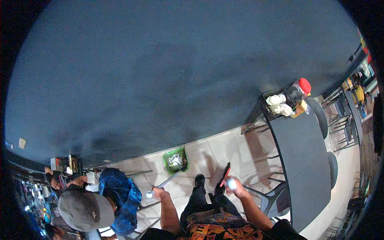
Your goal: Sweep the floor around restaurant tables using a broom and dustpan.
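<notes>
My left hand [158,192] is closed around a pale grey pole [167,181], near its white end. The pole runs down to a green plastic container [166,168], apparently a long-handled dustpan, on the tiled floor by the wall. Crumpled white paper [175,160] lies inside it. In my right hand [239,189] is a handle whose pale round end faces up. Beyond that hand, above my foot, shows a red and black head [226,177], probably a broom's; its join to the handle is hidden.
A dark wall [180,75] rises ahead. To the right stands a grey table [306,156] with a black basket [268,111], a red-lidded jar [304,86] and chairs. At left, a person in a cap [85,208] sits close by, beside chairs.
</notes>
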The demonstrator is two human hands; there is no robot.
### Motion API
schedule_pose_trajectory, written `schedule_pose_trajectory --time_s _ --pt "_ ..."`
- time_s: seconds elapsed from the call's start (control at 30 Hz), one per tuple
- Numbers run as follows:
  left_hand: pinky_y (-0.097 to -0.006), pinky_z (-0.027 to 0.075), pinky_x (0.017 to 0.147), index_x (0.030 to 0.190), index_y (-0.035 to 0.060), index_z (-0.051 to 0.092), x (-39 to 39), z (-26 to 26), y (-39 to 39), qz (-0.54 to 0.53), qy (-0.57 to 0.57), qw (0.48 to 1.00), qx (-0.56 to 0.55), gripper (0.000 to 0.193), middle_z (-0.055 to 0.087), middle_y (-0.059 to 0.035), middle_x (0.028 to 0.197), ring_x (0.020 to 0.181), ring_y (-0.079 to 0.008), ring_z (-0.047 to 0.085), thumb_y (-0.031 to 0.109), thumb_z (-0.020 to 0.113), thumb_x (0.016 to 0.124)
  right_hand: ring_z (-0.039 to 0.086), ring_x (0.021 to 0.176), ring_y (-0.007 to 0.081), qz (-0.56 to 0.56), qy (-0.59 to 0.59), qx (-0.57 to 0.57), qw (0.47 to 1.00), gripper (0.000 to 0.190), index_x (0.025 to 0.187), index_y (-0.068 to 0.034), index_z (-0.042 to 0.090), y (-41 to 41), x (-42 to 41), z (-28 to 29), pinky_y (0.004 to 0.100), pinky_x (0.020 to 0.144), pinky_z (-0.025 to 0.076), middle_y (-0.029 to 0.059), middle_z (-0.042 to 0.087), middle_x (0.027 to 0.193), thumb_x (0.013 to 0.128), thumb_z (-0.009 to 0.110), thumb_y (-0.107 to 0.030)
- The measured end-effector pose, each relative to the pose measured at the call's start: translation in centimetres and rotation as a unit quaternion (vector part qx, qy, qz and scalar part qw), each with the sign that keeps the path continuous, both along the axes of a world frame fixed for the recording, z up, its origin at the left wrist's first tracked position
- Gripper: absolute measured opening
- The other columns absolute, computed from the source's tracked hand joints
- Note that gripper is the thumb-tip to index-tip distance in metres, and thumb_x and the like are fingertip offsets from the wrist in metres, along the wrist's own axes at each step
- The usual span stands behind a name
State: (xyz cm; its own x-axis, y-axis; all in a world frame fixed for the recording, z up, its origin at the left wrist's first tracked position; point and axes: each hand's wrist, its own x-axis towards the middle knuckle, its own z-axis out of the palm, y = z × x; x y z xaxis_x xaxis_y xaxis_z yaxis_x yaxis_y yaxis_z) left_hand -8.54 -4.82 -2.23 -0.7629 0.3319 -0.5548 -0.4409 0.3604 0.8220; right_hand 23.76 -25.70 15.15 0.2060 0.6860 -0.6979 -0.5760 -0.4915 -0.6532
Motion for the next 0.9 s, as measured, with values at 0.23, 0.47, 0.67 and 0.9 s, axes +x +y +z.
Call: schedule_pose_trajectory --time_s 0.23,0.47,0.67,0.9 --pt "-0.0368 0.042 0.064 0.093 -0.0019 0.055 1.8 0.2 5.8 -0.127 0.202 0.966 -0.098 0.031 0.06 -0.0121 0.085 0.068 -0.0231 0.052 0.022 0.06 0.073 0.051 0.046 0.0164 -0.081 -0.031 0.167 0.982 0.047 0.088 -0.001 0.045 12.1 0.4 -0.3 0.0287 0.037 0.038 0.0082 0.048 0.052 0.082 0.031 -0.046" --pt "-0.0365 0.042 0.071 0.099 -0.0057 0.053 3.2 3.0 11.9 -0.181 0.173 0.965 -0.074 0.039 0.058 -0.0152 0.093 0.08 -0.0255 0.054 0.026 0.054 0.076 0.051 0.052 0.0153 0.003 -0.153 0.096 0.984 0.029 0.1 -0.004 0.043 20.2 -0.5 -2.0 0.0272 0.05 0.043 0.0067 0.051 0.068 0.079 0.049 -0.023" --pt "-0.0363 0.043 0.056 0.107 -0.0021 0.046 1.6 1.1 16.7 -0.17 0.061 0.982 -0.052 0.047 0.051 -0.0116 0.1 0.078 -0.0254 0.05 0.028 0.055 0.072 0.054 0.092 0.0313 0.09 -0.429 -0.008 0.899 0.05 0.111 -0.003 0.045 25.3 -1.8 -2.5 0.0352 0.079 0.041 0.0189 0.056 0.098 0.077 0.049 -0.039" --pt "-0.0385 0.042 0.055 0.104 0.0008 0.048 2.9 3.3 15.3 -0.138 0.034 0.989 -0.045 0.04 0.05 -0.0098 0.097 0.077 -0.0237 0.049 0.023 0.053 0.072 0.053 0.094 0.033 0.049 -0.26 0.078 0.961 0.047 0.109 -0.002 0.048 28.1 -0.1 -2.1 0.0365 0.078 0.041 0.0217 0.055 0.098 0.076 0.053 -0.035"
